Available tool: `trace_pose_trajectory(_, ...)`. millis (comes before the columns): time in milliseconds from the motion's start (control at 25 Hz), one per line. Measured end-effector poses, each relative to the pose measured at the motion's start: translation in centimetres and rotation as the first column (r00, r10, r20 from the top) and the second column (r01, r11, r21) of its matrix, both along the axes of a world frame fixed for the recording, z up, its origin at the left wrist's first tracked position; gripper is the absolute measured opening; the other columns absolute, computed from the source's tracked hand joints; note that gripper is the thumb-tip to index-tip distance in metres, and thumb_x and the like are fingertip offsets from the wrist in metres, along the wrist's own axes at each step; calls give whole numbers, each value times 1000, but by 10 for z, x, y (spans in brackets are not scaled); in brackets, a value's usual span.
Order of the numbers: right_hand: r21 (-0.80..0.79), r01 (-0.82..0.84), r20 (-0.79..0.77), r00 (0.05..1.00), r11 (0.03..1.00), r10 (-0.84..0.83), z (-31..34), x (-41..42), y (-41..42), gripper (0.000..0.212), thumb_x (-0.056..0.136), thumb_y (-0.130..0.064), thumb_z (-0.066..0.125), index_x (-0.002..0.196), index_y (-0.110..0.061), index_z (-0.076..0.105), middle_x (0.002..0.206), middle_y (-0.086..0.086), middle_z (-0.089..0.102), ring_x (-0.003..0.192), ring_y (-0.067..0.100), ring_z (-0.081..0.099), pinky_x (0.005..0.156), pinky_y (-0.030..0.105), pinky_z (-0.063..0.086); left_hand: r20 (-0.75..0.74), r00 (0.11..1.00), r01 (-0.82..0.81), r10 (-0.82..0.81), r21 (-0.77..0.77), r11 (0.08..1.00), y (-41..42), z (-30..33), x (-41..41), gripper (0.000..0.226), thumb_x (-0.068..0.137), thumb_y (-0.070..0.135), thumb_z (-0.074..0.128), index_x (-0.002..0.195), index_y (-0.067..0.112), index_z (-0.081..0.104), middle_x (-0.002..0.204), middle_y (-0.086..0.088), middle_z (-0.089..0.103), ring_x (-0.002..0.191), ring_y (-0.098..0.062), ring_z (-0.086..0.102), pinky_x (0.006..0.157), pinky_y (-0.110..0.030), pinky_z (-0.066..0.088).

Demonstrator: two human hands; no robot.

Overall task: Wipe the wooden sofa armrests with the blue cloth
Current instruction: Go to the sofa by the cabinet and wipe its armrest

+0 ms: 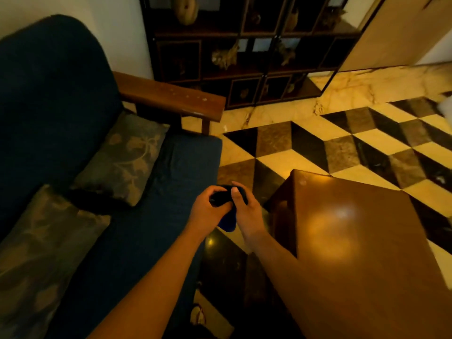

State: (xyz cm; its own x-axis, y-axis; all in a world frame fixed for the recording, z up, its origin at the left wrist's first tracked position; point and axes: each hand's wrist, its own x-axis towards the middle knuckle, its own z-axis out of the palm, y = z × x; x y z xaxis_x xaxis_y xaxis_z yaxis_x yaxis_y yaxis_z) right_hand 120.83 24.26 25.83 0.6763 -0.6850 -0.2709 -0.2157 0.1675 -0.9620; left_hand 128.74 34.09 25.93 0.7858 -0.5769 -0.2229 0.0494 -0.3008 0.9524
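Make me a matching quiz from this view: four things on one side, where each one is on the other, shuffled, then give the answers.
Things:
1. blue cloth
2. wooden armrest
3. floral cushion
4. wooden table

Places:
A. far end of the sofa, beside the dark cabinet
B. on the sofa seat against the backrest
C. bunched between the left hand and right hand
D. to the right of both hands

Pairs: 1-C, 2-A, 3-B, 4-D

blue cloth mostly hidden between hands
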Motion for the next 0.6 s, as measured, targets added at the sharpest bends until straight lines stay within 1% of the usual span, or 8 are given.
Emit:
trace_pose_trajectory(120, 12, 24, -39, 999, 1000, -24, -4, 40, -53, 24, 102, -39, 60, 123, -32, 70, 114, -6, 74, 106, 11, 71, 87, 31, 59, 39, 996, 77, -80, 87, 993, -58, 1, 43, 21, 88, 23, 79, 95, 23, 59, 94, 6, 62, 82, -5, 60, 63, -18, 44)
trace_pose_trajectory(200, 39, 22, -27, 999, 999, -21, -10, 67, -89, 21, 102, -36, 61, 120, -32, 71, 111, -8, 75, 102, 8, 72, 82, 25, 59, 24, 996, 84, -88, 132, 988, -99, -7, 72, 21, 89, 22, 76, 88, 21, 55, 90, 3, 60, 75, -7, 57, 60, -19, 44)
trace_pose_trajectory(280, 54, 2, 1, 1000, 999, -2, -13, 97, -130, 15, 101, -27, 63, 112, -32, 72, 108, -8, 75, 99, 5, 72, 80, 21, 58, -31, 997, 76, -73, 119, 990, -136, -10, 101, 20, 91, 18, 73, 85, 15, 54, 84, -1, 60, 71, -12, 57, 59, -21, 46)
trace_pose_trajectory(360, 145, -29, 35, 999, 989, 25, -20, 137, -182, 16, 101, -20, 63, 109, -30, 73, 115, 0, 75, 107, 13, 71, 90, 29, 58, -94, 996, 19, -11, 90, 996, -175, -5, 134, 19, 92, 14, 70, 84, 12, 54, 82, -9, 60, 72, -17, 56, 62, -28, 46)
trace_pose_trajectory(440, 252, -81, 24, 997, 964, 78, -23, 179, -234, 17, 104, -21, 58, 110, -29, 72, 126, 6, 70, 120, 22, 65, 105, 40, 51, -145, 985, -77, 90, 93, 993, -209, 1, 169, 18, 91, 9, 67, 80, 12, 54, 79, -12, 55, 72, -18, 51, 61, -32, 41)
trace_pose_trajectory(480, 281, -111, 5, 993, 953, 114, -22, 198, -257, 17, 105, -24, 54, 109, -29, 70, 128, 7, 68, 124, 24, 62, 108, 40, 48, -173, 976, -116, 131, 97, 989, -225, 5, 185, 20, 89, 8, 67, 75, 15, 54, 76, -11, 53, 70, -18, 49, 60, -32, 39)
trace_pose_trajectory(520, 299, -137, -12, 989, 944, 147, -23, 215, -279, 18, 107, -28, 51, 108, -28, 69, 128, 9, 68, 124, 25, 61, 107, 39, 46, -212, 962, -154, 171, 94, 984, -240, 9, 200, 23, 85, 8, 67, 69, 18, 55, 72, -9, 51, 69, -19, 48, 60, -33, 37)
trace_pose_trajectory(600, 325, -179, -49, 977, 929, 205, -19, 250, -315, 27, 107, -38, 47, 108, -22, 69, 127, 14, 67, 113, 22, 64, 93, 31, 50, -327, 920, -217, 218, 41, 975, -266, 14, 230, 26, 83, 5, 63, 63, 21, 55, 66, -5, 52, 66, -19, 49, 60, -34, 37)
